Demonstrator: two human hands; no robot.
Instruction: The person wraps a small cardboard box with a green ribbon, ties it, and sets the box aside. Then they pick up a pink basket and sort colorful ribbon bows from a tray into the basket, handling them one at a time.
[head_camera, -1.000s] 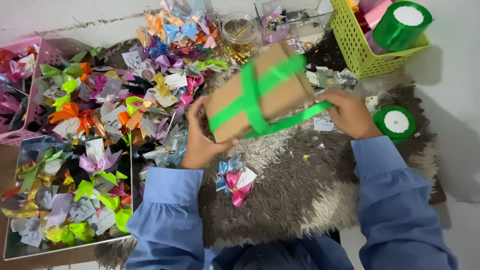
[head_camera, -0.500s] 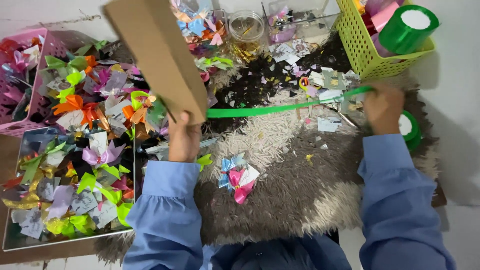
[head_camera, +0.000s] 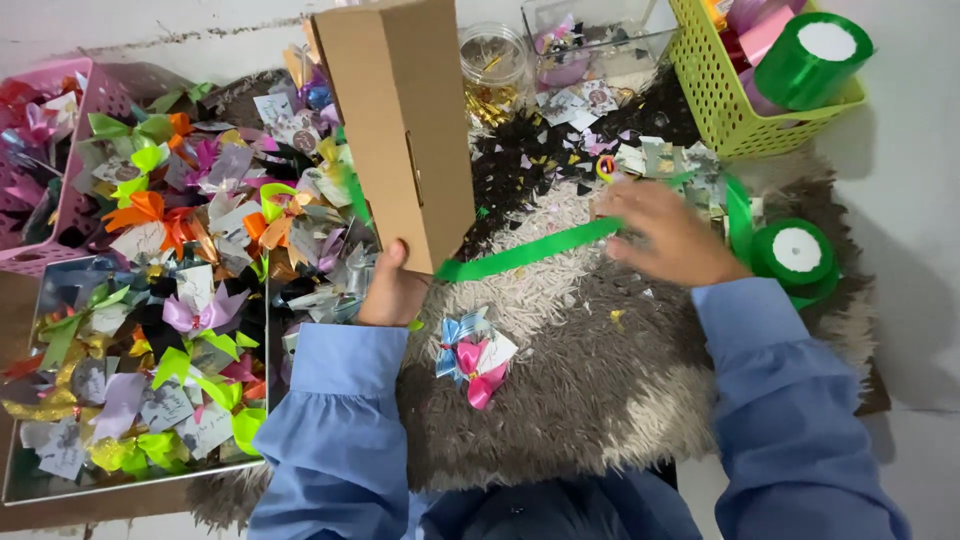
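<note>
A shaggy grey-white rug (head_camera: 600, 400) covers the middle, strewn with paper scraps. A pink-and-blue bow (head_camera: 475, 355) lies on it. To the left, a shallow tray (head_camera: 150, 478) holds many coloured bows, and a pink basket (head_camera: 70, 90) behind it holds more. At the far edge stand a glass jar (head_camera: 492, 55), perhaps of gold bits, and a clear box (head_camera: 590, 40). A yellow-green basket (head_camera: 745, 110) carries a green roll (head_camera: 812, 60).

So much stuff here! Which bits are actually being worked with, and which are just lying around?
In use:
- cardboard box, held upright by the left hand
- green ribbon strip, under the right hand
- green ribbon roll beside that hand

Lying about:
- pink and blue bow on the shaggy rug
- heap of coloured bows
- yellow-green basket
- glass jar
</note>
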